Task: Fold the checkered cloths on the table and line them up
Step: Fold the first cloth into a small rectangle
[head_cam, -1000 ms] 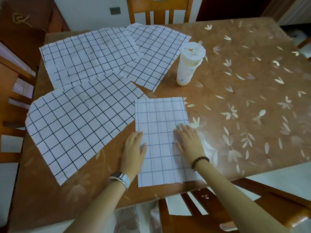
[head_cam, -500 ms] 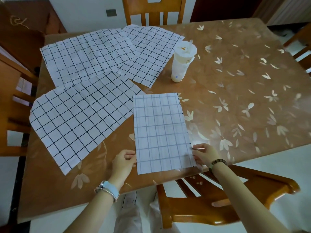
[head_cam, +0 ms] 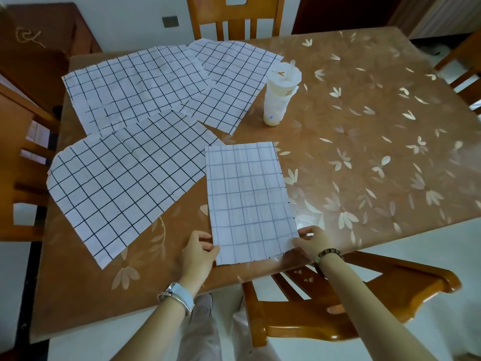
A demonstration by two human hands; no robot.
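Observation:
A half-folded checkered cloth (head_cam: 250, 199) lies as a tall rectangle at the table's near edge, its pale back side up. My left hand (head_cam: 199, 252) pinches its near left corner. My right hand (head_cam: 311, 241) pinches its near right corner. Three unfolded checkered cloths lie spread to the left: one (head_cam: 125, 181) beside the folded one, one (head_cam: 135, 84) at the far left, one (head_cam: 231, 82) at the far middle, overlapping each other.
A pale plastic cup (head_cam: 278, 97) with a straw stands just beyond the folded cloth. The brown table (head_cam: 364, 152) has a floral cover. Wooden chairs stand at the near edge (head_cam: 338, 308), the far side (head_cam: 234, 16) and the left (head_cam: 15, 142).
My hands slid from the flat middle of the folded cloth down to its near corners and now pinch them. The cloth itself stays in place.

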